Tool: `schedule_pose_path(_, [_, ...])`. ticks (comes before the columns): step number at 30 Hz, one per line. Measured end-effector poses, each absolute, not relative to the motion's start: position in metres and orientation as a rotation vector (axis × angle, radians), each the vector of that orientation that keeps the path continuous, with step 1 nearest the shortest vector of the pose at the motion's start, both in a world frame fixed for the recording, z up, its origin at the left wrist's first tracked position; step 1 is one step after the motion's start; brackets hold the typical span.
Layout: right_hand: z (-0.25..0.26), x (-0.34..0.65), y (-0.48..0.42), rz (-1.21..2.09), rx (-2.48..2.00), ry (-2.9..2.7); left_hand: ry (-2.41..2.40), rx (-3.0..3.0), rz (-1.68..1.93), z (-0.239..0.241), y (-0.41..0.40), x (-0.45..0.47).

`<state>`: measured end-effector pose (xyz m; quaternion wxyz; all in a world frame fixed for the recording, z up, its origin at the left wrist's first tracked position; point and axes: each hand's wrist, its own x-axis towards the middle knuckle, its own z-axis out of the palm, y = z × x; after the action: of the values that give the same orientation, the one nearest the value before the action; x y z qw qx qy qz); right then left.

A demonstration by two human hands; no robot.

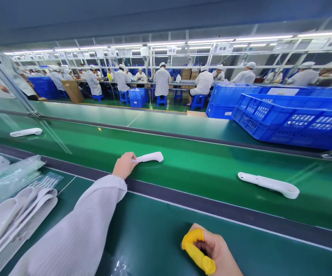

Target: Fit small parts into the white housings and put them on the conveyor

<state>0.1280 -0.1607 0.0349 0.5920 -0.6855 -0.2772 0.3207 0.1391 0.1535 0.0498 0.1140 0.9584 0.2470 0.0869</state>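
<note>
My left hand [124, 165], in a white sleeve, reaches out over the green conveyor belt [200, 168] and is closed on the near end of a white plastic handle-shaped part [150, 157] that lies on the belt. My right hand [212, 251] rests curled on the green table edge near me, with a yellow finger cot [196, 253] on one finger and nothing visible in it. Another white part [269, 184] lies on the belt to the right. A third white part [26, 132] lies on the belt far left.
A stack of white parts [13, 218] and clear plastic bags [5, 178] sit at my left. Blue crates [292, 115] stand beyond the belt at right. Several people in white coats and caps sit at benches in the background.
</note>
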Motion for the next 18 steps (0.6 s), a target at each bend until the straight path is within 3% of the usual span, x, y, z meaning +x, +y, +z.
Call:
schedule_pose_path(11, [0.03, 0.131, -0.165, 0.644, -1.591, -0.614, 0.394, 2.598, 0.295, 0.087, 0.1, 0.081])
schedule_pose_path(18, [0.073, 0.135, -0.179, 0.176, -1.776, -0.92, 0.11, 2.414, 0.335, 0.082, 0.033, -0.016])
